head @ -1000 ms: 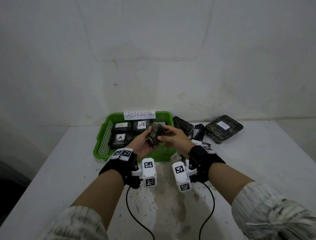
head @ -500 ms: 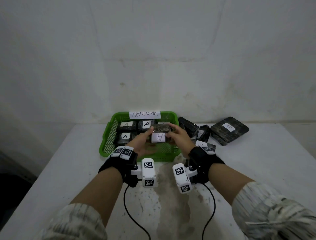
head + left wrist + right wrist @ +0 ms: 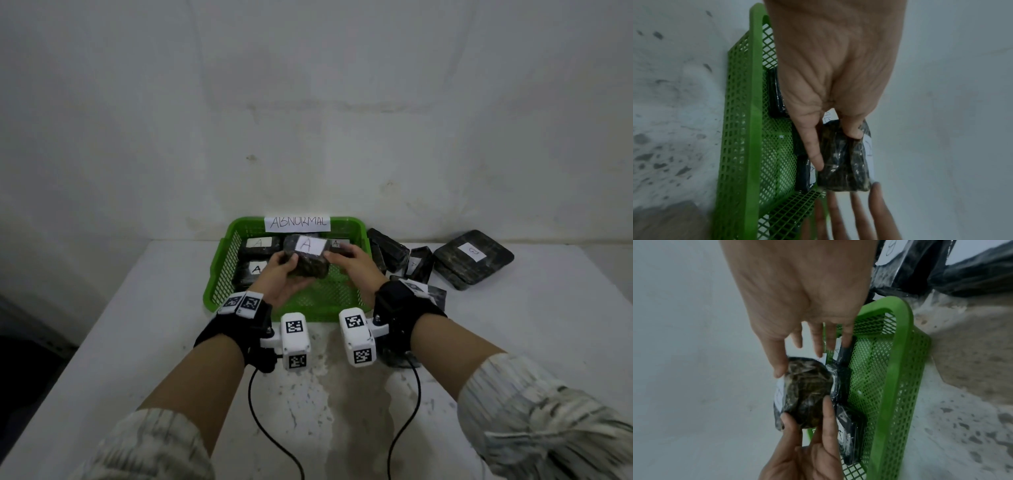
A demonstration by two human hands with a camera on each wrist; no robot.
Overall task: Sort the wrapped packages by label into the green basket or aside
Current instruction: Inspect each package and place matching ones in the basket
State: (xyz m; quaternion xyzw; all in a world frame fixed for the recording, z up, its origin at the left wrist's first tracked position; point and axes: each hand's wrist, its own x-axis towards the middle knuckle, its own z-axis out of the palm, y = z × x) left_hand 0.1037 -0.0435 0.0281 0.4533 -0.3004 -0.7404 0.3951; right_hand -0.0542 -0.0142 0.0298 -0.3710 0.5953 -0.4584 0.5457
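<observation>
1. Head view: your left hand grips the A-labelled package from 9 o'clock, thumb and fingers curled round it, above the green basket.
2. Your right hand at 3 o'clock has its fingers straight and spread, thumb tip touching the package.
3. More wrapped packages lie at 3 o'clock of the basket on the table.
</observation>
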